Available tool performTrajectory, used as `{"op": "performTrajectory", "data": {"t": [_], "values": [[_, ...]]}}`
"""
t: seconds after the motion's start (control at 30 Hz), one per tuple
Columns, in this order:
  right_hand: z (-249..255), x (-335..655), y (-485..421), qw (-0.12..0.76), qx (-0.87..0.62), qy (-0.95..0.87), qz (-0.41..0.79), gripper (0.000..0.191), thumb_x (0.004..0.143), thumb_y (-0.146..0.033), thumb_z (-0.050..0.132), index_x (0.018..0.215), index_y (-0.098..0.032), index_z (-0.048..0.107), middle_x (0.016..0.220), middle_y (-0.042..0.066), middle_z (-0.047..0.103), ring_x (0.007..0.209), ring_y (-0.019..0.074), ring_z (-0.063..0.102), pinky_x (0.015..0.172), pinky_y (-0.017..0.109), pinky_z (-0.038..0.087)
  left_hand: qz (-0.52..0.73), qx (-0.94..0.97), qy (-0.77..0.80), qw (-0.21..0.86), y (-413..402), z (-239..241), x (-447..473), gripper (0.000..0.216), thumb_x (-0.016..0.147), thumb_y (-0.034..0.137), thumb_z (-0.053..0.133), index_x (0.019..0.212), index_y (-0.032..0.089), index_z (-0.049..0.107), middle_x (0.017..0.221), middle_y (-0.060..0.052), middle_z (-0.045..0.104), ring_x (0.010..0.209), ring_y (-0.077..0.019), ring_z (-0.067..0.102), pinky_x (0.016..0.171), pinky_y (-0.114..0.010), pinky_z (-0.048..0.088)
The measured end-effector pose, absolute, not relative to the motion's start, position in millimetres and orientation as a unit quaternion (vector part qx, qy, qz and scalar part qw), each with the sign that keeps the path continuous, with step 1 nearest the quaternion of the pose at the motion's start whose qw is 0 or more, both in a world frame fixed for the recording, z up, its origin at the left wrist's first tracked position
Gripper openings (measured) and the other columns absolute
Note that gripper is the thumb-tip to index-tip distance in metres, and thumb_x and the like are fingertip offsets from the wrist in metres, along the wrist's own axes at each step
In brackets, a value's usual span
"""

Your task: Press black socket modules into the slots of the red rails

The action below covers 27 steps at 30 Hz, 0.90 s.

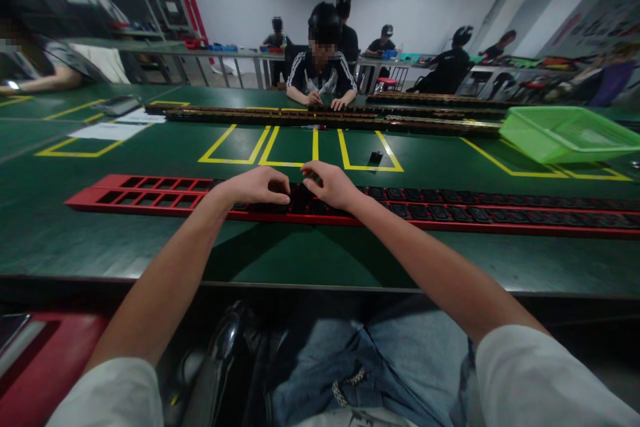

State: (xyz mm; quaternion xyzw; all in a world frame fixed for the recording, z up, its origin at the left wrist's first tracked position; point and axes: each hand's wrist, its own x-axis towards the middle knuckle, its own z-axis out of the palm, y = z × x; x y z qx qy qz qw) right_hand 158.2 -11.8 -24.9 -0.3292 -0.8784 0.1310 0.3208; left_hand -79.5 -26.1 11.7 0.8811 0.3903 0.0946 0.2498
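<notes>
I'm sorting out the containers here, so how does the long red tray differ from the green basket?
The red tray is long and low with two rows of slots; the green basket is shorter, with taller, perforated sides. The tray lies beneath the left hand and right hand, while the basket sits farther away, to the right. Both are at the same green table.

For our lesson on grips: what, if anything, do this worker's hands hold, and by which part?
It cannot be told: the left hand and right hand curl close to black pieces in the red strip, but any contact is too dark.
</notes>
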Motion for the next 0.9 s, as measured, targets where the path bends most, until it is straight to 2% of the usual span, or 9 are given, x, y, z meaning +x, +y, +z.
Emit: {"op": "performTrajectory", "data": {"t": [0.23,0.47,0.63,0.8,0.9], "values": [[-23.6,158.7,-12.9,0.314,-0.330,-0.883,0.116,0.023,0.093,-0.025,0.055,0.112,-0.015,0.063,0.110,0.010,0.068,0.093,0.0197,0.062,0.086,0.032,0.047,0.101,0.901,0.361,0.219,-20.9,10.7,-82.2,0.034,0.086,0.048,0.057,0.086,0.017,0.073,0.086,-0.005,0.070,0.079,-0.0167,0.061,0.072,-0.027,0.042],[-22.8,158.9,-13.3,0.300,-0.334,-0.888,0.103,0.021,0.093,-0.024,0.054,0.110,-0.016,0.064,0.109,0.010,0.068,0.096,0.0207,0.061,0.088,0.033,0.045,0.099,0.903,0.357,0.216,-21.0,9.5,-79.6,0.036,0.089,0.045,0.050,0.071,0.018,0.065,0.077,-0.004,0.064,0.072,-0.0153,0.056,0.071,-0.028,0.043],[-24.4,158.9,-11.5,0.293,-0.335,-0.891,0.089,0.020,0.094,-0.025,0.054,0.108,-0.016,0.065,0.106,0.009,0.069,0.095,0.0205,0.060,0.086,0.032,0.044,0.106,0.902,0.357,0.217,-20.6,7.6,-78.3,0.033,0.087,0.043,0.052,0.071,0.018,0.065,0.077,-0.004,0.065,0.072,-0.0154,0.057,0.070,-0.027,0.042],[-25.8,158.5,-9.9,0.300,-0.323,-0.894,0.081,0.018,0.095,-0.023,0.053,0.104,-0.015,0.067,0.103,0.009,0.069,0.092,0.0203,0.061,0.084,0.031,0.044,0.113,0.897,0.373,0.210,-18.8,4.2,-78.7,0.028,0.087,0.038,0.052,0.082,0.017,0.071,0.078,-0.003,0.067,0.071,-0.0144,0.057,0.068,-0.026,0.041],[-26.4,158.4,-9.4,0.302,-0.321,-0.894,0.079,0.017,0.095,-0.021,0.054,0.103,-0.015,0.067,0.101,0.009,0.070,0.091,0.0199,0.061,0.083,0.030,0.044,0.122,0.898,0.371,0.203,-16.4,1.0,-78.3,0.026,0.087,0.035,0.053,0.082,0.017,0.071,0.074,-0.001,0.066,0.068,-0.0132,0.056,0.065,-0.025,0.039]]}}
